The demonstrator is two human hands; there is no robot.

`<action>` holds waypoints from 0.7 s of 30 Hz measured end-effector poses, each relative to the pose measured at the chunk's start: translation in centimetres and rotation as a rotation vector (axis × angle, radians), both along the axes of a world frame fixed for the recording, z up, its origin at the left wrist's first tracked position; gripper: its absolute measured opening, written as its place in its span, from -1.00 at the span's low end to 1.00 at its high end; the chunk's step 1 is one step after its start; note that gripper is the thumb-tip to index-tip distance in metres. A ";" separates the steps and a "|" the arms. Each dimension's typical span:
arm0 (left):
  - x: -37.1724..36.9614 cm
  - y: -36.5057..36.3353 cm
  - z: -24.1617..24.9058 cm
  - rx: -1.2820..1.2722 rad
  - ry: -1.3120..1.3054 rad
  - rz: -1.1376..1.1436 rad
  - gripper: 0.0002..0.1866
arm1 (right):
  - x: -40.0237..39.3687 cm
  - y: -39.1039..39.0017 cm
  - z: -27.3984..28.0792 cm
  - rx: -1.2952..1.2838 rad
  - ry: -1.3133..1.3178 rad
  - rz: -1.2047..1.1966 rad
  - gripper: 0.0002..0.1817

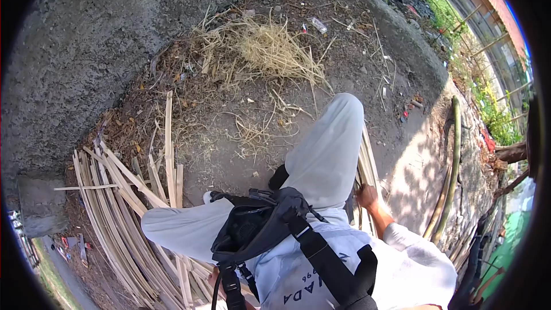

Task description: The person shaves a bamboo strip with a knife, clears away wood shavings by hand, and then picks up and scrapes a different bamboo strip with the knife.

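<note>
My right hand (pixel 367 197) is low beside my right thigh, its fingers curled around pale bamboo strips (pixel 367 158) that run forward past my knee. Most of my left hand (pixel 214 278) is hidden behind the straps of a black bag (pixel 247 229) on my lap. It is close to the large bundle of long, split bamboo strips (pixel 109 212) on my left, but its fingers cannot be made out. A few shorter strips (pixel 169 143) stick up in front of my left knee.
A heap of thin bamboo shavings (pixel 267 51) lies on the dirt ahead, near a rough grey wall (pixel 86 40). A clear plastic bottle (pixel 318 25) is behind it. Toward the right lies a green bamboo pole (pixel 453 161). A concrete block (pixel 40 201) stands at far left.
</note>
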State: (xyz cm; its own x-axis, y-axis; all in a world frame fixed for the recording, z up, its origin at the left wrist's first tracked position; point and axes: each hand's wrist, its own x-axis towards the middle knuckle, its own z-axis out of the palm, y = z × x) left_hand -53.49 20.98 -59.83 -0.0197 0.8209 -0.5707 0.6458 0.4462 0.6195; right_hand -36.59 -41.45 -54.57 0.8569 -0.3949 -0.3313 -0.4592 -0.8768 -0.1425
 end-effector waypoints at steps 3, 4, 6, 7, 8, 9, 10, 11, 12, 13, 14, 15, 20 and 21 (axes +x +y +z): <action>0.4 0.3 0.6 0.002 0.014 -0.040 -0.67 | 0.2 -0.6 -0.3 -0.014 -0.174 -0.055 -0.87; 0.5 0.6 0.9 0.012 0.026 -0.068 -0.67 | 0.3 -1.3 -0.3 -0.022 -0.262 -0.038 -0.85; 0.2 1.6 1.7 0.079 0.087 -0.138 -0.65 | 2.2 -2.2 1.8 0.030 -0.339 -0.169 -0.80; 0.0 2.6 2.5 0.151 0.119 -0.172 -0.65 | 4.0 -2.8 2.8 0.088 -0.325 -0.317 -0.76; -0.2 4.1 3.5 0.289 0.144 -0.204 -0.64 | 6.4 -2.4 5.5 0.088 -0.422 -0.409 -0.72; 0.1 5.9 5.2 0.455 0.151 -0.218 -0.63 | 9.2 -1.8 8.9 0.089 -0.520 -0.504 -0.68; 1.1 7.4 7.4 0.626 0.125 -0.206 -0.62 | 11.7 -1.6 11.8 0.052 -0.611 -0.460 -0.66; 3.2 8.7 10.9 0.761 0.058 -0.183 -0.62 | 14.3 -1.3 14.7 0.011 -0.701 -0.417 -0.63; 7.0 8.8 15.4 0.837 0.009 -0.190 -0.64 | 17.3 -0.2 17.6 0.055 -0.788 -0.390 -0.64; 12.1 7.1 20.9 0.878 -0.147 -0.166 -0.63 | 20.4 1.7 20.6 0.097 -0.873 -0.362 -0.65; 15.6 7.5 23.3 0.879 -0.324 -0.216 -0.62 | 23.0 4.8 23.8 0.257 -0.911 -0.311 -0.66; 20.2 5.5 27.2 0.849 -0.447 -0.335 -0.60 | 25.6 8.4 26.4 0.419 -0.943 -0.255 -0.68; 36.9 -6.1 33.2 -0.042 -1.057 -0.960 -0.27 | 31.7 28.1 30.0 0.854 -0.812 0.556 -0.80; 39.1 -8.1 32.9 -0.294 -1.148 -1.013 -0.23 | 31.9 31.7 29.1 0.974 -0.715 0.726 -0.79</action>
